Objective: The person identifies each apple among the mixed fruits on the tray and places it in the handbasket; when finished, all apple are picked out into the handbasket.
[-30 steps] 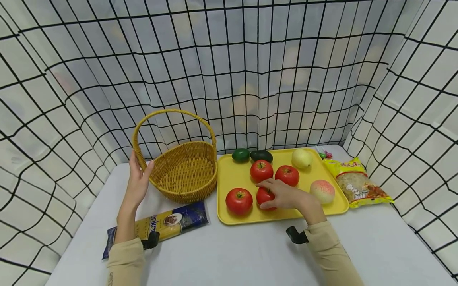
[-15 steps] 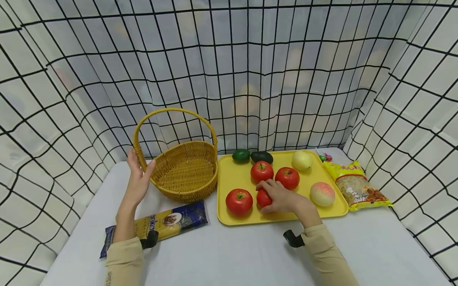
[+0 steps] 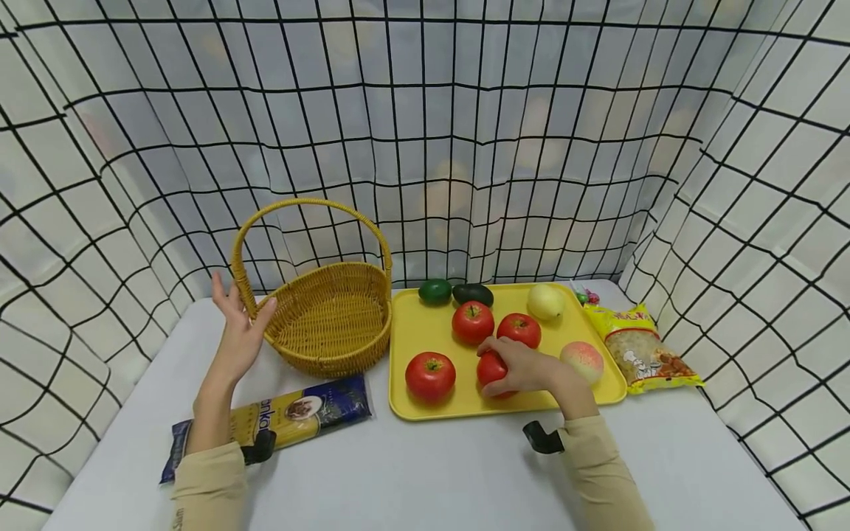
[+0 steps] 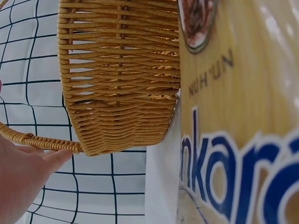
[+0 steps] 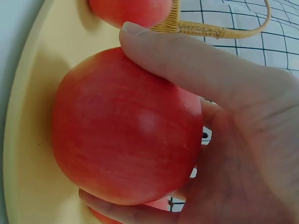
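My right hand (image 3: pixel 524 367) holds a red apple (image 5: pixel 126 130) on the yellow tray (image 3: pixel 405 332), thumb on one side and fingers curled round the other. In the right wrist view the apple fills the hand's grasp, close over the tray surface; whether it touches is unclear. At the left, my left hand (image 3: pixel 237 341) is beside the arched handle (image 3: pixel 237 265) of a wicker basket (image 3: pixel 325 317), with fingers extended and thumb near the handle's base. The left wrist view shows the thumb and a finger against the handle (image 4: pixel 46 142). Nothing is visible inside the basket.
Other red apples (image 3: pixel 430 377), a peach (image 3: pixel 583 362), a pale yellow fruit (image 3: pixel 546 302) and two dark green fruits (image 3: pixel 434 292) share the tray. A blue-and-yellow pasta packet (image 3: pixel 302 413) lies before the basket, a yellow snack bag (image 3: pixel 647 350) at right. Black netting (image 3: pixel 425 140) surrounds the table.
The whole scene shifts slightly left as the head view turns. My left fingers spread and stretch more beside the handle. The right hand stays round the apple.
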Motion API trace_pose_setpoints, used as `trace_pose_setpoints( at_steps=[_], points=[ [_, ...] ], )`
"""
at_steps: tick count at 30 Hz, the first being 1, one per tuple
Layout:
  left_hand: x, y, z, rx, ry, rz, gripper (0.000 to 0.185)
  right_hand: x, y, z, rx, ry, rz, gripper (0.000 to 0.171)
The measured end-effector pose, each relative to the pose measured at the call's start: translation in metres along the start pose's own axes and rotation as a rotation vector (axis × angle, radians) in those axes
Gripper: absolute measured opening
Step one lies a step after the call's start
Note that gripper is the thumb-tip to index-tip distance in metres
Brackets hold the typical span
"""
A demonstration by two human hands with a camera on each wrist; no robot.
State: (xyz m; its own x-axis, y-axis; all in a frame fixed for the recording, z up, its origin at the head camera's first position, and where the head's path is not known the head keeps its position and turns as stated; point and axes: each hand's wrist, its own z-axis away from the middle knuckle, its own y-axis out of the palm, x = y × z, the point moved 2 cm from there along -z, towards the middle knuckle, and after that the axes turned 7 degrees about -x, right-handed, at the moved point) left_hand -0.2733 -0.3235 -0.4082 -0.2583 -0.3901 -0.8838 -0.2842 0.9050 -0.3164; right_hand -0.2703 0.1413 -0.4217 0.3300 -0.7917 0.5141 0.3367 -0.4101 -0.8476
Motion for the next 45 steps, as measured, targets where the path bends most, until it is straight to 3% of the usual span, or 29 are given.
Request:
trace_pose_setpoints(
  at_steps=[10, 17, 23, 28, 36, 45],
  points=[
    [0.012, -0.007, 0.000, 0.040, -0.020, -0.042, 0.085, 0.005, -0.009, 0.003, -0.026, -0.003, -0.044, 0.067],
    [0.011, -0.005, 0.001, 0.062, -0.065, -0.046, 0.087, 0.010, -0.021, 0.003, -0.148, -0.026, -0.045, 0.071],
    [0.005, -0.006, 0.002, 0.089, -0.101, -0.069, 0.089, 0.037, -0.020, -0.008, -0.218, -0.087, -0.034, 0.074],
    [0.007, -0.006, -0.001, 0.090, -0.102, -0.073, 0.090, 0.090, -0.017, -0.041, -0.129, -0.197, 0.013, 0.068],
    [0.011, -0.009, 0.009, 0.118, -0.135, -0.081, 0.090, 0.160, -0.001, -0.106, 0.037, -0.392, 0.110, 0.067],
    [0.009, -0.008, 0.001, 0.095, -0.114, -0.051, 0.091, 0.198, 0.015, -0.177, 0.155, -0.359, 0.235, 0.066]
  ],
)
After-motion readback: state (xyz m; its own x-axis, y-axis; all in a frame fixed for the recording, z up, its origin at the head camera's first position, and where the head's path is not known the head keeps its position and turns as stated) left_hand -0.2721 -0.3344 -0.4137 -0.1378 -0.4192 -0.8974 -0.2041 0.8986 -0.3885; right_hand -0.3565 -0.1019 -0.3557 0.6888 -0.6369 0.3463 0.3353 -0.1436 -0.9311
